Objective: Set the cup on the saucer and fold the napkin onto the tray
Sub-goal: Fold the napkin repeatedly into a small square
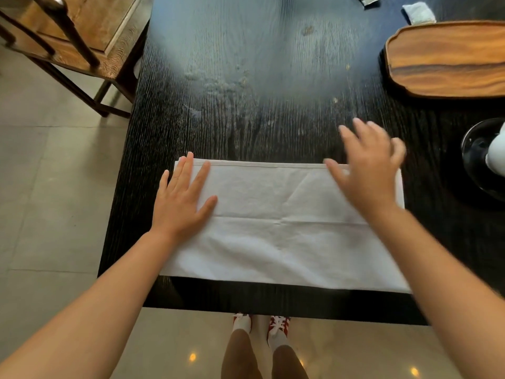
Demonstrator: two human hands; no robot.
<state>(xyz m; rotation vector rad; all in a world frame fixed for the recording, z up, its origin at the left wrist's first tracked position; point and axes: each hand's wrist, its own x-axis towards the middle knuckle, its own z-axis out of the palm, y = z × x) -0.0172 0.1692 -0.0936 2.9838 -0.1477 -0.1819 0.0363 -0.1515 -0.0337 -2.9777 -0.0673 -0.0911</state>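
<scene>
Dark table point(273, 77); cup point(496, 157), saucer point(475, 170) cropped right.

Napkin point(284, 228): white woven cloth, matt, lightly creased. Bench point(246, 77): black wood, coarse open grain, dull sheen. Tray point(448, 58): brown wood, smooth, satin finish. Saucer point(475, 165): black, glossy.

White napkin point(287, 228) flat, folded — wooden tray point(448, 58) far right — white cup point(497, 151) on dark saucer point(475, 160).
</scene>
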